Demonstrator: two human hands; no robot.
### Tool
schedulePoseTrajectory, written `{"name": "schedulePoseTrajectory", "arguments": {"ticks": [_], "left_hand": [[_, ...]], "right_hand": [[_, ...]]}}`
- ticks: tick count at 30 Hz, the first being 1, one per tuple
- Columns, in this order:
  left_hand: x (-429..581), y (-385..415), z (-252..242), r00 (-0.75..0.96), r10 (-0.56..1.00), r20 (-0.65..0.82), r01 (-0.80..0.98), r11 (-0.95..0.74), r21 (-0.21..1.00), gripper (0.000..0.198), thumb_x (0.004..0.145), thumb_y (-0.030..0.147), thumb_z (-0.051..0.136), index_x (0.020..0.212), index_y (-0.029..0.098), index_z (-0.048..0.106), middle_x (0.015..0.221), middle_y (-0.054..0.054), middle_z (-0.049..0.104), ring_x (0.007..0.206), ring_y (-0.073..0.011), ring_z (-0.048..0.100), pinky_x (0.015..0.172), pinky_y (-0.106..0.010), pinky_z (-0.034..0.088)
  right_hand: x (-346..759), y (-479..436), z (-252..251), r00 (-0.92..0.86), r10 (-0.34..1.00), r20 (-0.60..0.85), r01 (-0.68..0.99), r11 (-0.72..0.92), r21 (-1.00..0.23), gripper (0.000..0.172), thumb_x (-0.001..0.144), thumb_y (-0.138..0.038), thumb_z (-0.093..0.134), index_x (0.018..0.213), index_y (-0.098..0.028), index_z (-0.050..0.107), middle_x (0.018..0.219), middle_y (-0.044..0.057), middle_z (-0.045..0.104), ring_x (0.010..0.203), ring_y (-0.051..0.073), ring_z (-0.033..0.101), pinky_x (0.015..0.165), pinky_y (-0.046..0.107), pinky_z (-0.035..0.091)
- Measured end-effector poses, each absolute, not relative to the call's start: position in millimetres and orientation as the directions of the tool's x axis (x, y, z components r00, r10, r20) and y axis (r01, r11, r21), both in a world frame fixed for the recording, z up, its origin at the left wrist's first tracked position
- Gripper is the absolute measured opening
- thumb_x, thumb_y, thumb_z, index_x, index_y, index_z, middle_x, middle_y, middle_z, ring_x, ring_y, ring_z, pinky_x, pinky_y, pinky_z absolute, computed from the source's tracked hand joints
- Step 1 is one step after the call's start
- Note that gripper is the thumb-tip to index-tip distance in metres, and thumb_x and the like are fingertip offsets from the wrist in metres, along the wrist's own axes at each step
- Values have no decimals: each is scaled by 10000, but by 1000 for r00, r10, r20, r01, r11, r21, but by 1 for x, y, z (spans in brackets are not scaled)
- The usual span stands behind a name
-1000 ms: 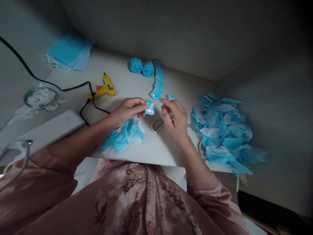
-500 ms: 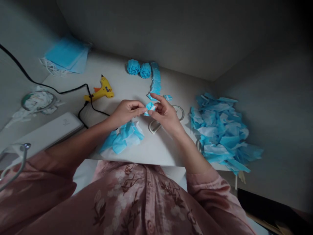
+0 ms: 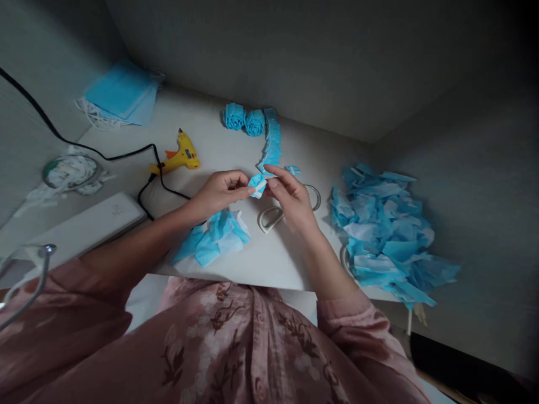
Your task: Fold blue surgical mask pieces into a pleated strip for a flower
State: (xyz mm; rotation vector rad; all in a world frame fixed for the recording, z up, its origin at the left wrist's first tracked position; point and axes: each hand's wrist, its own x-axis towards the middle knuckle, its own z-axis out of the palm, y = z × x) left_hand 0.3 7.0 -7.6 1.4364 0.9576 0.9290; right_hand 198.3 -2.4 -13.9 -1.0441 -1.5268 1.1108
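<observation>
Left hand (image 3: pixel 225 191) pinches a small folded blue-and-white piece (image 3: pixel 255 184) between thumb and fingers, just off its fingertips. Right hand (image 3: pixel 292 199) meets the piece's right edge, index finger extended; cannot tell whether its thumb grips. Beyond the right fingertips: an overlapping blue strip (image 3: pixel 273 137), two blue rosettes (image 3: pixel 234 116) beside its far end. Nearer than the left hand, loose blue scraps (image 3: pixel 219 238); farther left of it, a yellow glue gun (image 3: pixel 183 154). Right of the right hand, a large blue heap (image 3: pixel 387 224).

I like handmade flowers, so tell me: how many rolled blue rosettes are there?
2. The left rosette sits toward the back of the table; the right rosette is close beside it, next to the blue strip. None seems hidden.
</observation>
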Motion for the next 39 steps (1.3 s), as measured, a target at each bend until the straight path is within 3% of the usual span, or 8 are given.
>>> {"name": "schedulePoseTrajectory", "arguments": {"ticks": [6, 14, 20, 25, 28, 32, 39], "left_hand": [[2, 5, -5, 373, 928, 9, 82, -43, 996, 250, 757, 373, 718, 727, 179, 563, 630, 48, 481, 557, -78, 407, 520, -216, 303], [-1, 7, -9, 372, 928, -37, 109, -4, 994, 255, 800, 395, 705, 757, 176, 582, 639, 35, 531, 559, -82, 458, 516, -207, 323], [-2, 6, -7, 342, 940, -12, 110, -27, 994, 252, 792, 391, 719, 772, 170, 600, 669, 29, 552, 586, -84, 474, 548, -212, 343], [-1, 7, -8, 341, 940, 31, 101, -69, 992, 245, 781, 393, 727, 778, 169, 628, 681, 31, 564, 598, -85, 477, 557, -215, 352], [1, 7, -10, 343, 938, 44, 88, -79, 993, 243, 775, 384, 734, 759, 170, 621, 655, 43, 542, 594, -81, 461, 552, -210, 347], [1, 8, -14, 348, 937, 36, 95, -74, 993, 261, 750, 387, 752, 747, 157, 628, 643, 45, 535, 575, -69, 430, 537, -206, 323], [-2, 16, -20, 360, 932, -34, 75, 7, 997, 405, 733, 458, 758, 984, 143, 710, 696, 6, 639, 584, -90, 513, 551, -219, 400]], "right_hand": [[198, -1, -20, -147, 971, 188, 74, 200, -977, 493, 826, -555, 748, 1224, -272, 690, 850, -8, 696, 778, 141, 647, 797, 316, 564], [198, -5, -25, -72, 970, 232, 114, 239, -964, 432, 919, -546, 637, 1232, -250, 665, 915, 29, 745, 836, 163, 695, 840, 352, 578], [197, -14, -19, 42, 896, 442, 365, 398, -842, 178, 955, -366, 622, 1007, -226, 718, 951, 37, 766, 869, 160, 710, 832, 320, 555], [195, -17, -16, -19, 828, 561, 517, 488, -703, 132, 940, -306, 644, 964, -225, 746, 939, 32, 774, 919, 177, 703, 884, 345, 527], [194, -15, -19, -20, 892, 453, 424, 417, -804, 163, 911, -342, 680, 1003, -225, 745, 933, 21, 764, 886, 162, 687, 856, 325, 520], [192, -11, -23, -9, 977, 212, 168, 211, -963, 204, 857, -409, 713, 862, -205, 703, 771, -23, 677, 702, 111, 579, 703, 260, 470], [189, -8, -24, 40, 984, 172, -11, 173, -985, 284, 780, -470, 768, 782, -206, 665, 729, -30, 603, 702, 113, 509, 702, 263, 423]]}}
